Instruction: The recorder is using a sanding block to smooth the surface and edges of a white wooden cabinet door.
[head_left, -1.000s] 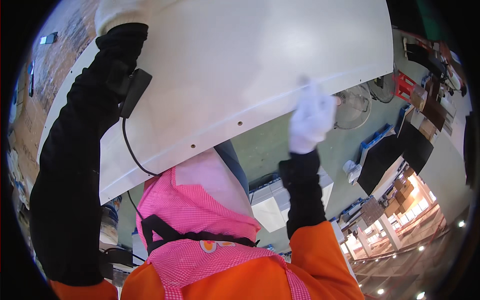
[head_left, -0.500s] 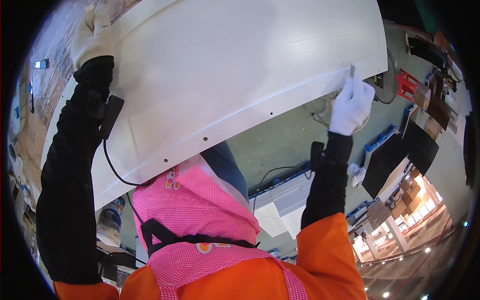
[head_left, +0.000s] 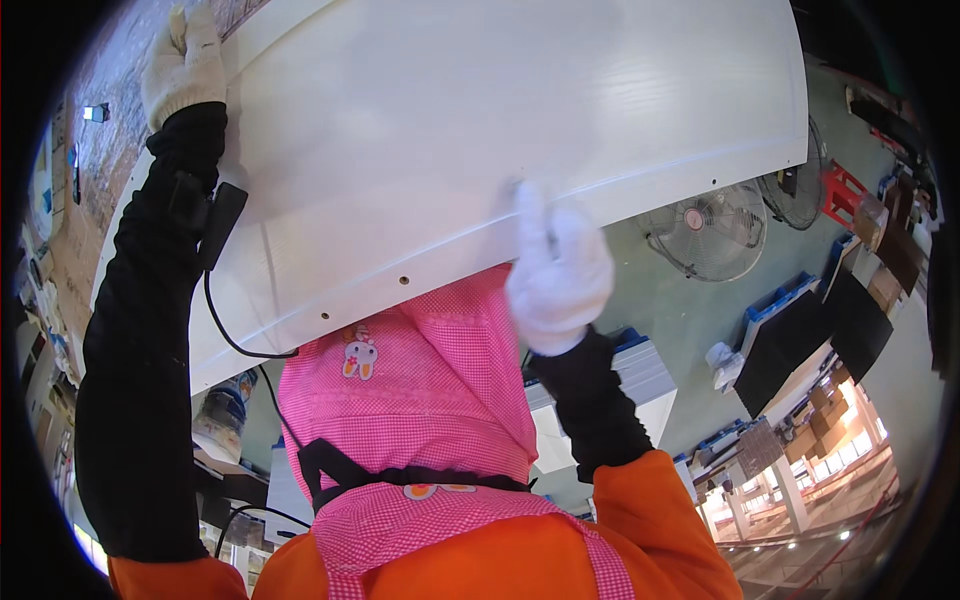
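Note:
A large white panel (head_left: 430, 130) with a faint wood grain stretches across the view in front of me. A groove follows its near edge, with several small holes below it. My right hand (head_left: 560, 275), in a white glove, is over the near edge by the groove, smeared by motion. Its fingers are closed on a small thin grey piece (head_left: 519, 186), whose kind I cannot make out. Far to the left, my left hand (head_left: 185, 70), in a cream glove, rests by the panel's left side, fingers stretched away from me.
Under the panel's left end is a worn brownish surface (head_left: 95, 185). Beyond its right end stand floor fans (head_left: 715, 235) and a red stool (head_left: 843, 193). Stacked white boards (head_left: 640, 380) and dark panels (head_left: 790, 350) lie to the right. A black cable (head_left: 225, 335) hangs from my left forearm.
My right hand has moved left and nearer along the panel's near edge, with the grey piece in its fingers. My left hand has stayed in place. A fan has come into view on the right.

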